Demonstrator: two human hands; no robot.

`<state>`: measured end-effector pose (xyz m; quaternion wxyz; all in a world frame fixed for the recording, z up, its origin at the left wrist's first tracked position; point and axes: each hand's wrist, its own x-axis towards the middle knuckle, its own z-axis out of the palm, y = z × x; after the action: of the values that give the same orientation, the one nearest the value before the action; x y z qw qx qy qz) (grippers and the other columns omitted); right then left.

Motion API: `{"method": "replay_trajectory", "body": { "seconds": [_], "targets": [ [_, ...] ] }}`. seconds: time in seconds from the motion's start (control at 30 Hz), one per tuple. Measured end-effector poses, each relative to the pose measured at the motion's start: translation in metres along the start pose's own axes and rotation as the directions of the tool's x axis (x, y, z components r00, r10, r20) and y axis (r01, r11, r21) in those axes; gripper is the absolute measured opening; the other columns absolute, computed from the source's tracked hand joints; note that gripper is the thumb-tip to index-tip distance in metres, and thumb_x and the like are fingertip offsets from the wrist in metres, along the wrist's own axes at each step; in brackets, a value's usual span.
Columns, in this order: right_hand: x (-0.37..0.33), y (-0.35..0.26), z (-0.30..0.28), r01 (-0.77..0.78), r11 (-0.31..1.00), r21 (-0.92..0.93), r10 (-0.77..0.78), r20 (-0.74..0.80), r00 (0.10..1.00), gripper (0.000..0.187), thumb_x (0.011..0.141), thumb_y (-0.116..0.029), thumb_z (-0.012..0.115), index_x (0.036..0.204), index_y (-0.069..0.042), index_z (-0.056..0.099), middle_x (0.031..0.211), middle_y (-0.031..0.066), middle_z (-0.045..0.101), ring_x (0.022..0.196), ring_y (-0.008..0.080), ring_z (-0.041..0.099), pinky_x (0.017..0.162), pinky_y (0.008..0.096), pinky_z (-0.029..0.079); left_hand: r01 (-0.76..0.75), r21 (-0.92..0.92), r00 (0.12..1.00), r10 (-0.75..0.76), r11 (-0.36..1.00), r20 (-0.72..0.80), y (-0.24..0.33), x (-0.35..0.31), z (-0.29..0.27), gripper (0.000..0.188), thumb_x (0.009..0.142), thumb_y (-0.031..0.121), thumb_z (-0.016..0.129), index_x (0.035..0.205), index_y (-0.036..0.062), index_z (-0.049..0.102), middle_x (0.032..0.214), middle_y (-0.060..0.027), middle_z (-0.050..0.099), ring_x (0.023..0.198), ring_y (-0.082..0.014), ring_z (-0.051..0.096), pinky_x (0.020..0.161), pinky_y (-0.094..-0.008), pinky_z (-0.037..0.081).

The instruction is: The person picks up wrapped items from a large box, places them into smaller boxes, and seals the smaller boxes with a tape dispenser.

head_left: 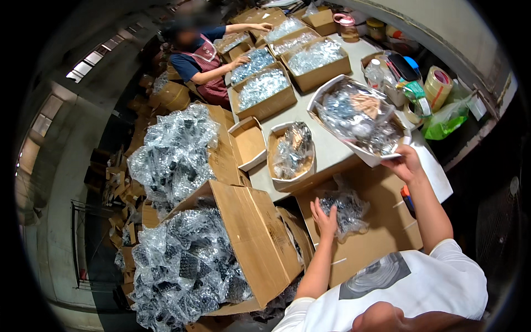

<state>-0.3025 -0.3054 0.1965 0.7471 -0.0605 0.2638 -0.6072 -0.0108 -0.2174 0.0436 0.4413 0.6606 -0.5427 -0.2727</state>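
Note:
My right hand [406,164] grips the near corner of a white-sided tray box [378,159], thumb and fingers on its rim. Inside the tray lie clear plastic bags [354,119] of small parts, some bluish, some copper-coloured. My left hand [325,218], fingers spread, is at the left side of a clear plastic bag [349,209] with dark parts in it. That bag lies on a flat brown cardboard surface [381,221]. Whether the left fingers press on the bag is hard to make out.
Big cartons [257,238] on the left overflow with bubble-wrapped dark items [188,271]. A small empty box [247,143] and an oval tray [292,177] with bagged parts stand on the table. Across it, a co-worker [207,69] reaches into boxes of clear bags [264,88]. Tape rolls [438,88] sit at right.

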Motion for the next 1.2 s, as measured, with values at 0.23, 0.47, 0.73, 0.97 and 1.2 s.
{"method": "replay_trajectory", "body": {
  "seconds": [0.23,0.47,0.73,0.97,1.2],
  "targets": [
    [-0.166,0.014,-0.101,0.063,0.998,0.031,-0.058,-0.129,0.99,0.062,0.069,-0.007,0.048,0.127,0.009,0.037,0.12,0.0245,0.052,0.103,0.0385,0.059,0.081,0.0489,0.055,0.441,-0.489,0.89,-0.296,0.753,0.346,-0.047,0.038,0.04,0.064,0.09,0.038,0.055,0.138,0.0014,0.031,0.13,-0.0196,0.045,0.12,-0.0274,0.042,0.101,-0.0345,0.031],
    [-0.123,0.095,-0.171,0.223,0.674,-0.704,-0.48,-0.187,0.857,0.091,0.062,-0.001,0.061,0.139,-0.008,0.014,0.134,0.0194,0.035,0.12,0.0341,0.044,0.092,0.0411,0.046,0.432,-0.38,0.875,-0.278,0.818,0.395,-0.067,0.038,0.061,0.054,0.091,0.037,0.052,0.129,-0.0007,0.041,0.124,-0.0178,0.051,0.114,-0.0267,0.047,0.097,-0.036,0.035],
    [-0.078,0.173,-0.189,0.328,-0.639,-0.696,-0.369,0.651,0.663,0.073,0.053,0.006,0.066,0.113,-0.019,0.034,0.128,0.015,0.038,0.122,0.0412,0.036,0.096,0.0473,0.04,0.252,-0.151,0.937,-0.202,0.956,0.284,-0.056,0.029,0.066,0.061,0.09,0.04,0.05,0.135,0.0012,0.035,0.134,-0.0248,0.041,0.125,-0.0374,0.038,0.103,-0.039,0.029],
    [-0.077,0.137,-0.177,0.424,-0.453,-0.784,-0.558,0.62,0.552,0.071,0.062,0.006,0.07,0.117,-0.016,0.031,0.123,0.0156,0.041,0.117,0.0351,0.043,0.093,0.0448,0.042,0.283,-0.146,0.925,-0.229,0.948,0.303,-0.083,0.036,0.048,0.066,0.092,0.044,0.044,0.14,0.0008,0.028,0.142,-0.0244,0.032,0.132,-0.0369,0.029,0.108,-0.0374,0.024],
    [-0.086,0.081,-0.216,0.253,-0.112,-0.961,-0.735,0.252,0.63,0.09,0.063,-0.005,0.08,0.127,-0.004,0.016,0.125,0.0134,0.035,0.114,0.0271,0.04,0.1,0.0389,0.033,-0.046,0.147,0.994,0.06,0.988,-0.087,0.023,-0.02,0.032,0.063,0.087,0.035,0.053,0.134,-0.0017,0.033,0.136,-0.0255,0.037,0.128,-0.0391,0.033,0.106,-0.043,0.025]
  ]
}}
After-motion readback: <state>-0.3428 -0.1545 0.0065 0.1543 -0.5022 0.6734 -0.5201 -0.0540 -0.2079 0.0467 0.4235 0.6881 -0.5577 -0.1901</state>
